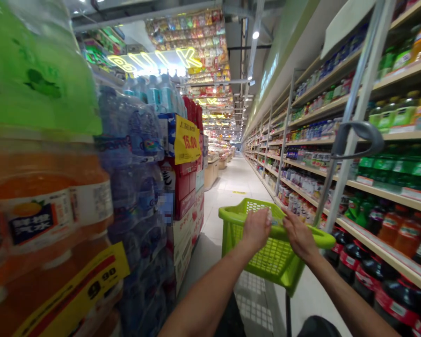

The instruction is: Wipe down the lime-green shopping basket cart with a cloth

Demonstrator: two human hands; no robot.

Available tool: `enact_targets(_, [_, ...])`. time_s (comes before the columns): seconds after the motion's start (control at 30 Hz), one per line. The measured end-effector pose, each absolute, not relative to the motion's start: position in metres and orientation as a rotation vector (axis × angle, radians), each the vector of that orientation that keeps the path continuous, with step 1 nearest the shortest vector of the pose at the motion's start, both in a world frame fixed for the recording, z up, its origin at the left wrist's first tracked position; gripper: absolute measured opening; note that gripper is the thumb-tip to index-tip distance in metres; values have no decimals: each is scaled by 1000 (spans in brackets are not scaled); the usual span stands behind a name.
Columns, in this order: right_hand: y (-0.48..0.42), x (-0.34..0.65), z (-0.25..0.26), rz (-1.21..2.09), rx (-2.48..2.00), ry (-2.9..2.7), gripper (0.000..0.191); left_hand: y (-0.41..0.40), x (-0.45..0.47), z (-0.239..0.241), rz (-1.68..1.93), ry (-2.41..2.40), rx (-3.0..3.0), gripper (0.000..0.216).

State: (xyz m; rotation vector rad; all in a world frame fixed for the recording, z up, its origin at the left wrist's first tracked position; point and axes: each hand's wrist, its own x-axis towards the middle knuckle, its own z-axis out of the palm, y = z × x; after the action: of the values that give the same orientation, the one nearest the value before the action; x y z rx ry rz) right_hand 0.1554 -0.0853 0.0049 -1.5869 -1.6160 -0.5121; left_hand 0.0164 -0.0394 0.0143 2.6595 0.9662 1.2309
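Green basket (273, 260) dead ahead, long side approx. L–R, just below L hand (257, 228) & R hand (300, 234); R nearer grey handle (339, 140). Both grips curled (on what, can't tell).

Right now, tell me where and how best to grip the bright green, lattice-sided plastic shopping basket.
I'd take the basket by its thick green rim, from the near side, one hand on each half. That rim juts out like a lip around the open top, while the sides below are lattice. The person's left hand and right hand are at this near edge.
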Motion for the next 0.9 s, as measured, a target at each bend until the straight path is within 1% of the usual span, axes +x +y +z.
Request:
enact_targets(0.1, [-77,134,8,-438,-1471,-1782,42,-38,14,11,1198,922,2654,56])
enact_targets(0.23, [-70,122,9,-435,-1500,-1828,39,-26,-27,6,1115,996,2731,64])
enact_targets(0.37, [-67,126,6,-456,-1492,-1819,40,-19,-54,0,1091,1078,2813,60])
enact_targets(0.47, [-66,128,2,-524,-1499,-1808,42,-19,-55,-3,1149,1094,2800,56])
enact_targets(0.6, [-68,133,-1,-572,-1532,-1797,41,-22,-50,-6,1144,1086,2812,57])
enact_targets(0.9, [-70,159,-9,-436,-1634,-1735,41,-32,-36,-10,1158,1031,2806,58])
